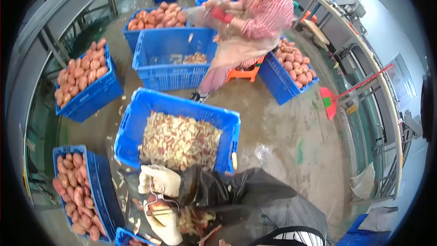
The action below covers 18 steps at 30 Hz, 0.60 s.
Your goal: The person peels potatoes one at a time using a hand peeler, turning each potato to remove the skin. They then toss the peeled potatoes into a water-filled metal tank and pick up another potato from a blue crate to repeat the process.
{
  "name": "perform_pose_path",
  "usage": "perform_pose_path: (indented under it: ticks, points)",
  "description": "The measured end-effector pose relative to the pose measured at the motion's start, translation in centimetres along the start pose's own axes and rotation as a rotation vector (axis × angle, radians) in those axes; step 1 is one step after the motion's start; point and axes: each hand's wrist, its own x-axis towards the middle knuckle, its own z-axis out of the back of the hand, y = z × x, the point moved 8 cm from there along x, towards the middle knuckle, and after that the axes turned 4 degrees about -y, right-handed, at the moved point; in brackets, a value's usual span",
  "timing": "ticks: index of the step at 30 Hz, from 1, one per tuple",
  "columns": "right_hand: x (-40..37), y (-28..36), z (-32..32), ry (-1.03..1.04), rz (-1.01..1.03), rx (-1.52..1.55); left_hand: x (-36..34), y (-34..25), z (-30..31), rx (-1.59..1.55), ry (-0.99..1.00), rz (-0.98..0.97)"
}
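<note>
My right hand (160,180), in a white glove with a black sleeve, grips a metal peeler (159,199). The blade rests on a reddish sweet potato (157,206), and my left hand (166,228), also gloved, holds that sweet potato from below. Peel strips lie on my dark apron (227,189) beside the hands. Just beyond them stands a blue crate (191,107) heaped with peelings (180,141).
A blue crate (102,187) of unpeeled sweet potatoes (73,196) stands at my left, with more full crates (93,93) further back. A person in a pink striped shirt (268,9) sits on an orange stool (243,74) peeling among crates. A red broom (328,102) leans at right. The floor is wet.
</note>
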Motion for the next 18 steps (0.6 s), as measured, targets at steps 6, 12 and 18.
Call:
perform_pose_path:
  ticks: [6, 12, 18]
  points:
    - [-1.2, 0.2, 0.6, -0.109, -0.097, 0.096, 2.1, 12.8, -0.8, -1.328, -0.098, 0.852]
    - [2.2, -0.8, 5.3, -0.219, -0.095, 0.004, -0.3, 2.1, -2.7, 0.227, -0.017, -0.147]
    - [5.2, 3.1, 7.8, -0.301, 0.103, 0.338, 1.4, 3.2, -0.2, 0.116, 0.091, -0.085]
